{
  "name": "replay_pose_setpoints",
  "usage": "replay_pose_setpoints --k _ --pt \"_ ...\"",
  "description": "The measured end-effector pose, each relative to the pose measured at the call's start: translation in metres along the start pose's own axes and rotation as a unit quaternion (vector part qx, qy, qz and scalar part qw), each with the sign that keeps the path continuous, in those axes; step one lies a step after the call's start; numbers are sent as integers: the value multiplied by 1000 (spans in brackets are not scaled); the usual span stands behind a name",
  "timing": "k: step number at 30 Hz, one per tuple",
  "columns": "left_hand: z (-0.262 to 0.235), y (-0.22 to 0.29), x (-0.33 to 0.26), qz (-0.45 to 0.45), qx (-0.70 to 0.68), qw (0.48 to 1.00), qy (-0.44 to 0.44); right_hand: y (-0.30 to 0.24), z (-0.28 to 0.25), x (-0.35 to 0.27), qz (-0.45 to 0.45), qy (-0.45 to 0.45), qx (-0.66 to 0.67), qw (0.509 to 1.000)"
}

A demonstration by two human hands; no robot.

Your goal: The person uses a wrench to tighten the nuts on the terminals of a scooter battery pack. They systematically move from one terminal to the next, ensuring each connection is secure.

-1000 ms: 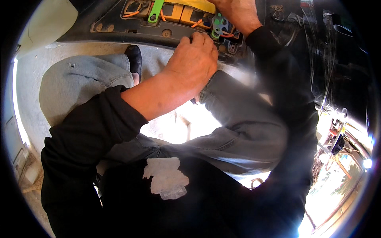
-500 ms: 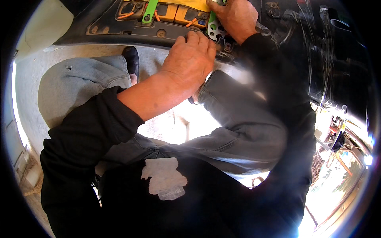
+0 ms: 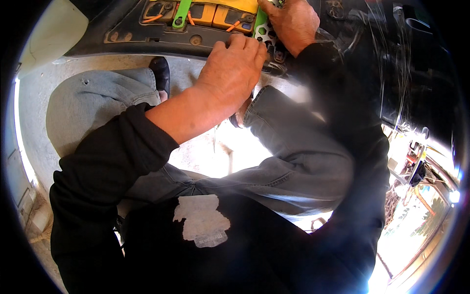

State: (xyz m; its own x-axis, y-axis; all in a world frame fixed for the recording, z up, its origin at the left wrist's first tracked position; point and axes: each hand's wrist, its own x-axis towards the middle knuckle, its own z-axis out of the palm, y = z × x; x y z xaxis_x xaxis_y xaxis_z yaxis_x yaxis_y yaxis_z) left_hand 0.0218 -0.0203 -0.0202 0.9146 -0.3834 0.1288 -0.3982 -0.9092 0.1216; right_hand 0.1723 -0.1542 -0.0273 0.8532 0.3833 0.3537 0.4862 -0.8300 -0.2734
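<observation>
My left hand [image 3: 232, 66] is closed at the front edge of a black housing. Its fingers are bent down beside the end of a green metal strap [image 3: 264, 33] with holes through it; whatever they pinch is hidden behind the hand. To the right, my right hand [image 3: 293, 22] grips the upper part of this strap, thumb on its left side. Left of both hands, a second green strap [image 3: 181, 14] crosses a row of orange-yellow batteries [image 3: 203, 13], fastened at its lower end by a bolt. Short orange cables [image 3: 235, 25] run to the battery terminals.
The black housing [image 3: 147, 46] curves across the top, with round holes along its rim. Clear plastic film [image 3: 401, 63] hangs over a dark panel at right. My bent legs [image 3: 98, 103] in grey jeans lie below. Cluttered metal parts [image 3: 416, 166] stand at far right.
The whole view has shifted slightly, so the housing sits a little higher. My left fingers have moved a little up and left; my right hand keeps its hold on the green strap.
</observation>
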Motion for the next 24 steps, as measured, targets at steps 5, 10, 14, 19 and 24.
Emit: replay_pose_setpoints --k 5,10,14,19,24 --pt "-1 4 3 -7 25 1000 -13 9 8 3 -73 33 6 997" --pt "4 3 -1 -19 36 999 -18 2 14 4 -55 22 56 997" --pt "1 4 3 -4 30 999 -12 10 9 12 -86 9 47 995" --pt "1 5 4 -4 32 999 -14 12 17 13 -96 1 67 993" --pt "1 5 3 -4 60 997 -38 9 17 14 -118 3 95 988"
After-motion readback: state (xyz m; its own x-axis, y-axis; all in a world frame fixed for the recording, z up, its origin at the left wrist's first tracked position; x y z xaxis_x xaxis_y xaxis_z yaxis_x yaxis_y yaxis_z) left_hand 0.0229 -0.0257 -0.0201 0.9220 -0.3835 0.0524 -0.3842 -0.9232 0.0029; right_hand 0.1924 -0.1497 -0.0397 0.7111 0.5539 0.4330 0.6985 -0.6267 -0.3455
